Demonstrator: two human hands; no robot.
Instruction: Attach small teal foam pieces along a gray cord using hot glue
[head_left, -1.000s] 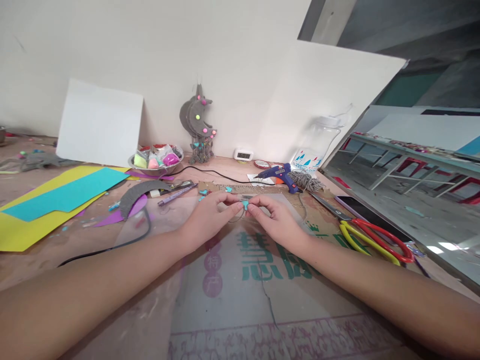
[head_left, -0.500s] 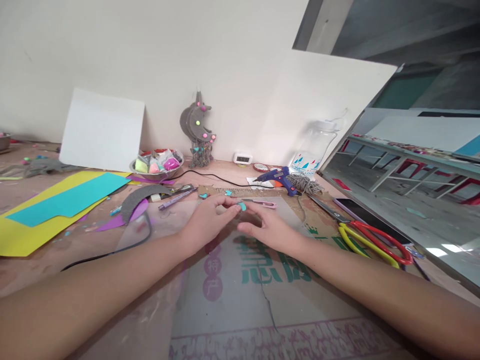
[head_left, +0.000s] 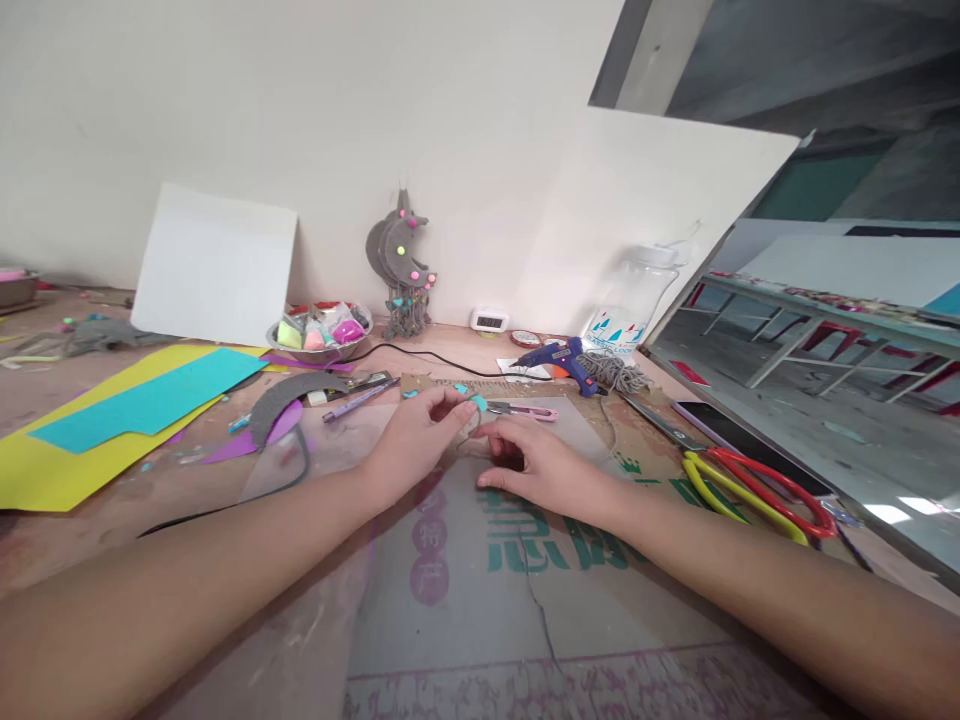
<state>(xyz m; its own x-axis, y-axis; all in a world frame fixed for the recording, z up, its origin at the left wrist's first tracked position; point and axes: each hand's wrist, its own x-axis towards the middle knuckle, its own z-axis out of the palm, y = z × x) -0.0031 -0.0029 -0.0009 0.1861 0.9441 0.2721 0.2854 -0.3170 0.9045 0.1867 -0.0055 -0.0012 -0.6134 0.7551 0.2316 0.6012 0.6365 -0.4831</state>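
My left hand point(head_left: 412, 435) pinches a small teal cut-out piece point(head_left: 479, 402) between thumb and forefinger, above the plastic-covered cardboard. A thin grey thread point(head_left: 471, 432) curves below the piece, between the two hands. Close by on the right, my right hand point(head_left: 551, 465) has its thumb stretched apart from its half-curled fingers, and I see nothing gripped in it. Just behind the hands lie pink-handled scissors point(head_left: 529, 411) and another small teal scrap point(head_left: 461, 388).
Right: large red-and-yellow-handled scissors point(head_left: 757, 490), a phone point(head_left: 750, 445). Behind: a blue glue gun point(head_left: 559, 357), grey yarn point(head_left: 611, 372), a clear jug point(head_left: 637, 300), a small clock point(head_left: 489, 320), a hanging moon ornament point(head_left: 401, 250). Left: a bowl point(head_left: 322, 352) of clay packs, teal sheet point(head_left: 150, 400), grey curved strip point(head_left: 289, 400).
My right hand's fingertips have moved away from the teal piece and lower. The piece stays in my left hand, and thread now shows beneath it. The view has shifted slightly.
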